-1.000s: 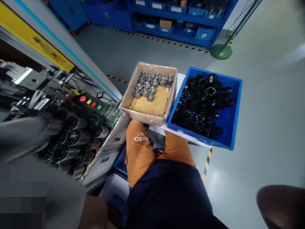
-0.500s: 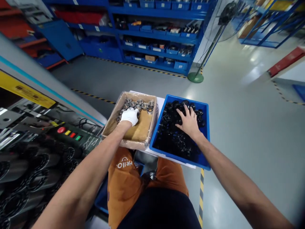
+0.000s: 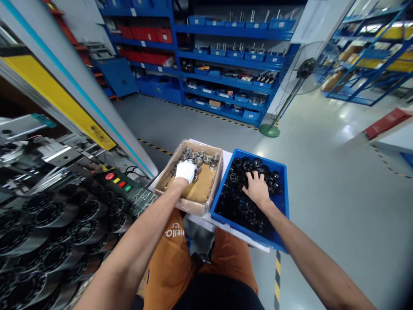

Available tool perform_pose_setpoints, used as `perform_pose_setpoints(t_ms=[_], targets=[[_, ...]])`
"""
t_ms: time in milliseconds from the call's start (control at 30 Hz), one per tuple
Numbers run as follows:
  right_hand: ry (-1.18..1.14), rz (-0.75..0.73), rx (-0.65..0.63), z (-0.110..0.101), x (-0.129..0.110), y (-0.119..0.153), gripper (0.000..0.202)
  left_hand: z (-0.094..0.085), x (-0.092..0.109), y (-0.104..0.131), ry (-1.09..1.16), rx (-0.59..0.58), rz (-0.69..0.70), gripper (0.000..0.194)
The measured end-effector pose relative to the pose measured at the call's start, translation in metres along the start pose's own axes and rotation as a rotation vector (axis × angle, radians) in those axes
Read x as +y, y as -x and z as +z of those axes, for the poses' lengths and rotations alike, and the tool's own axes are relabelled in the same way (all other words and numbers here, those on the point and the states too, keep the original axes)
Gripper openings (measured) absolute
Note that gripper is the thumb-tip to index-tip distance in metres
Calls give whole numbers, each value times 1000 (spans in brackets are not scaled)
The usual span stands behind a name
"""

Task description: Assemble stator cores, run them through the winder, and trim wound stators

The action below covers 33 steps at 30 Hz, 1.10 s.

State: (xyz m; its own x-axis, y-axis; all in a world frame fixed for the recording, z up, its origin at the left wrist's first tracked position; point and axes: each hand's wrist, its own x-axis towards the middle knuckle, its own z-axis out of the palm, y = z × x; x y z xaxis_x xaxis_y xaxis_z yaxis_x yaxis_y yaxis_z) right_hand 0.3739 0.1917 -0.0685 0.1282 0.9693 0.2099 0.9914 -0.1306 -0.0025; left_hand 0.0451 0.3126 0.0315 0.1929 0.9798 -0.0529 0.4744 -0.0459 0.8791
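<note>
My left hand (image 3: pixel 185 172), in a white glove, is inside a plastic-lined cardboard box (image 3: pixel 206 209). Its fingers are closed around a metal ring (image 3: pixel 195 177) that shows at their right side. Several more shiny metal rings (image 3: pixel 213 165) stand in rows on brown paper at the box's far end. To the right, my bare right hand (image 3: pixel 257 188) reaches into a blue bin (image 3: pixel 284 202) full of black rings (image 3: pixel 234 177). The fingers and thumb bend around a black ring, and the fingertips are partly hidden among the parts.
Box and bin sit side by side on a white board (image 3: pixel 227 156) before my knees. At left stand a machine with coloured buttons (image 3: pixel 119 183) and stacked large metal rings (image 3: pixel 58 215). Blue shelves (image 3: pixel 226 56) and a standing fan (image 3: pixel 305 69) are beyond.
My right hand's spread fingers have curled down into the black rings. The left hand stays in the box, at the metal rings. The view has tilted up and shifted left.
</note>
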Motion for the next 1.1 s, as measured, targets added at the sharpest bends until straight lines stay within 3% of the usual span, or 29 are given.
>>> perform_pose_setpoints(t_ms=[133, 300, 433, 567, 633, 733, 900, 967, 1100], targets=[[-44, -2, -23, -9, -6, 30, 40, -6, -18, 46, 296, -20, -117, 40], [-169, 23, -60, -13, -9, 52, 44, 0, -39, 170, 809, -181, -289, 64], [-325, 84, -17, -12, -8, 47, 44, 23, -72, 267, 1102, -255, -452, 69], [-525, 101, 97, -15, -7, 54, 40, 47, -111, 326, 1187, -191, -507, 57], [-623, 120, 150, -17, -8, 63, 39, 47, -123, 343, 1197, -182, -489, 58], [-765, 172, 216, -19, -11, 74, 39, 39, -128, 354, 1194, -183, -442, 74], [-1102, 284, 238, -48, -37, 94, 34, 34, -117, 342, 1212, -77, -464, 63], [-1294, 288, 137, -73, -62, 115, 36, 38, -105, 335, 1177, -51, -398, 62], [-1668, 170, -246, -127, -130, 171, 47, 43, -67, 327, 1139, -10, -215, 75]])
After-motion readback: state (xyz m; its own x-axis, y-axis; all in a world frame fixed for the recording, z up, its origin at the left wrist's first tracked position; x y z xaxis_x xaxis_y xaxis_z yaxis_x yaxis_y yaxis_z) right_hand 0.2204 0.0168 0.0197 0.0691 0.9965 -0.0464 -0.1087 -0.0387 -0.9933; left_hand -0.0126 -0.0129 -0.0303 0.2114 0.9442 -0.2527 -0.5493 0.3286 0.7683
